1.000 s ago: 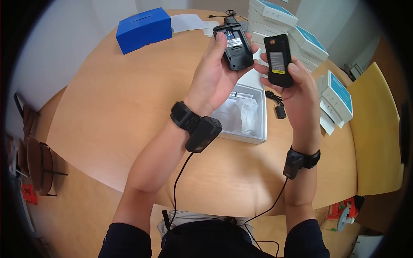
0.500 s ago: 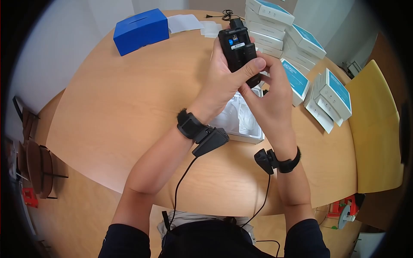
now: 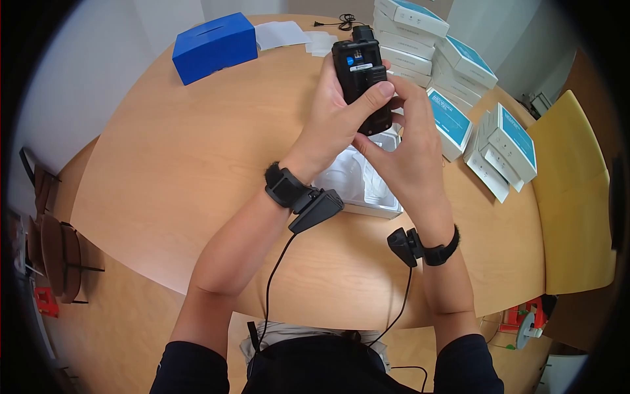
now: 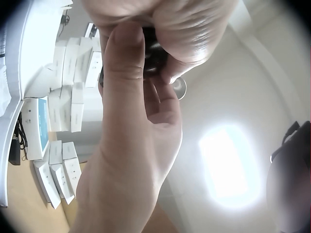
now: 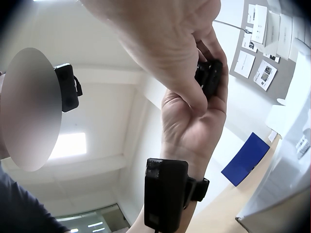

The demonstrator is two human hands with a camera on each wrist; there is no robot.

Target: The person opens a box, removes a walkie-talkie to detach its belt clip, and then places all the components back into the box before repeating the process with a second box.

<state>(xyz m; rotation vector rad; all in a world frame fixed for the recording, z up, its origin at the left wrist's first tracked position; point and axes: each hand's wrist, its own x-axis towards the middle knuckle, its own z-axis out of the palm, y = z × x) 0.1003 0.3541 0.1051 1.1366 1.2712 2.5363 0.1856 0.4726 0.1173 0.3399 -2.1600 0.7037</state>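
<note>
My left hand (image 3: pixel 325 128) holds a black handheld radio (image 3: pixel 348 79) up over the table, its back facing me and its stubby top pointing away. A blue round sticker and a white label show on the upper back. Over the lower back lies a black battery pack (image 3: pixel 377 121), with the left thumb across it. My right hand (image 3: pixel 420 151) grips the pack's lower end, thumb underneath and fingers along the right side. In the left wrist view the right hand (image 4: pixel 131 126) curls at the dark radio; in the right wrist view the left palm (image 5: pixel 192 126) lies under it.
Below the hands sits an open white box (image 3: pixel 348 180) with a clear bag inside. Stacked white boxes (image 3: pixel 407 46) and blue-topped boxes (image 3: pixel 515 141) stand right. A blue box (image 3: pixel 216 49), papers (image 3: pixel 282 35) and a cable (image 3: pixel 344 23) lie at the back. A yellow chair (image 3: pixel 574 197) flanks the table.
A second ago the battery pack was apart in the right hand, with the radio's back bare. The right hand has brought it left onto the radio; the left thumb now lies over it.
</note>
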